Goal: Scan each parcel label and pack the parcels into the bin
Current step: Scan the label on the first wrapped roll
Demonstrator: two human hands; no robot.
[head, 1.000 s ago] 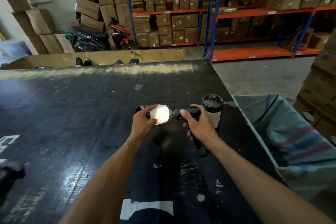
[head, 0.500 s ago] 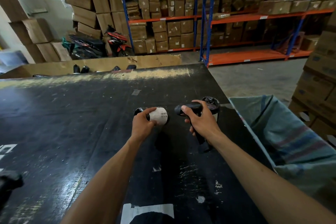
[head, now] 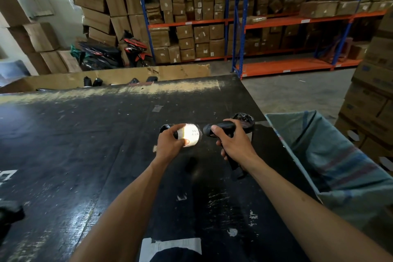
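Note:
My left hand (head: pixel 169 144) holds a small black-wrapped cylindrical parcel (head: pixel 187 134) on its side just above the black table (head: pixel 85 144). Its white label faces right and glows with scanner light. My right hand (head: pixel 232 144) grips a black handheld scanner (head: pixel 221 128), its head aimed left at the label from a short gap. Behind the scanner stands a second black-wrapped parcel (head: pixel 244 121), upright at the table's right edge. The bin, a grey-blue woven sack (head: pixel 331 159) held open, hangs off the table's right side.
A long cardboard box (head: pixel 119 77) with several black parcels stands along the table's far edge. Stacked cartons (head: pixel 374 95) rise at far right beyond the sack. Orange-and-blue shelving (head: pixel 240 17) and parked motorbikes (head: pixel 119 51) fill the background. A black object (head: pixel 8 217) sits at the table's left edge.
The scanner light is on the label again, after being off half a second ago. Both hands hold about the same place.

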